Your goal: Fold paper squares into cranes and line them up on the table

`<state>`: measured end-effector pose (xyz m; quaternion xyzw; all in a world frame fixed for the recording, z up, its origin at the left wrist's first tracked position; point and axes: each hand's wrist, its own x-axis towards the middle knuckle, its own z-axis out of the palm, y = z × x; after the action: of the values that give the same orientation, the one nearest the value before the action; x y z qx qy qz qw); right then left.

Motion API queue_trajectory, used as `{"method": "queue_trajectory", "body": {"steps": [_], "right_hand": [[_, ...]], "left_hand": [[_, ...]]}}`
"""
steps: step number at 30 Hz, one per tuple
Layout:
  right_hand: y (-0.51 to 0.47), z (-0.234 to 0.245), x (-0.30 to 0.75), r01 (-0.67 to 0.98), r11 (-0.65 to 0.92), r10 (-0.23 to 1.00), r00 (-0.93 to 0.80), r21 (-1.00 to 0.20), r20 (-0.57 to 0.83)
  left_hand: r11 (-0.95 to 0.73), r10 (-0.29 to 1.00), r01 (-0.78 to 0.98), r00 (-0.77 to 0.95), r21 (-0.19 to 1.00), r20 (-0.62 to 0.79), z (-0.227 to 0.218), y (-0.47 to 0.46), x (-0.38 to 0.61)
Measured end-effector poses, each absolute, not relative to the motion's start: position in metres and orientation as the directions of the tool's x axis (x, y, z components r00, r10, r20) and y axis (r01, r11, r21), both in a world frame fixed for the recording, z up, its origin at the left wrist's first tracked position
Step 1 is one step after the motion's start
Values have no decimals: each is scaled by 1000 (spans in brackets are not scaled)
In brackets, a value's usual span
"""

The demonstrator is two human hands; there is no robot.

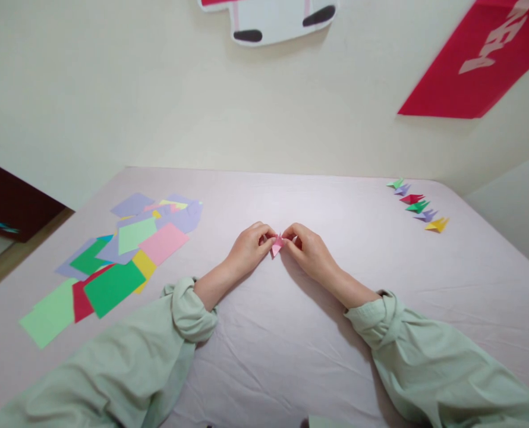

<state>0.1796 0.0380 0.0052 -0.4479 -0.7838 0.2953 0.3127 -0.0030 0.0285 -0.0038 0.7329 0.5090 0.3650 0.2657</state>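
A small pink folded paper piece (276, 247) with a pointed lower end is held up at the middle of the table. My left hand (252, 245) pinches its left edge between thumb and fingers. From the other side, my right hand (306, 248) grips its right edge the same way. The fingertips cover part of the folds. Far to the right, several folded paper figures stand in a slanting row, among them a yellow one (437, 225) and a red one (411, 199).
Loose coloured paper sheets lie overlapping on the left, with a green sheet (115, 288) and a pink sheet (164, 243) on top. A pale cloth (264, 368) covers the table, its far edge against the wall (264, 113). A red banner (460, 77) hangs at upper right.
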Motion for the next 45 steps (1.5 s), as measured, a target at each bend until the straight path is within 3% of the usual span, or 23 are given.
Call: {"method": "queue_trajectory", "body": {"steps": [19, 26, 32, 45], "right_hand": [[40, 2, 184, 566, 444, 885, -401, -695, 238], [38, 4, 184, 606, 503, 856, -448, -616, 258], [34, 8, 180, 648, 489, 859, -472, -583, 196], [38, 3, 182, 610, 498, 858, -451, -616, 247]], "left_hand": [[-274, 962, 525, 134, 806, 240, -9, 27, -9], [-328, 944, 592, 199, 736, 262, -7, 26, -10], [-410, 911, 631, 313, 659, 267, -5, 23, -7], [-366, 930, 577, 246, 730, 272, -6, 25, -9]]}}
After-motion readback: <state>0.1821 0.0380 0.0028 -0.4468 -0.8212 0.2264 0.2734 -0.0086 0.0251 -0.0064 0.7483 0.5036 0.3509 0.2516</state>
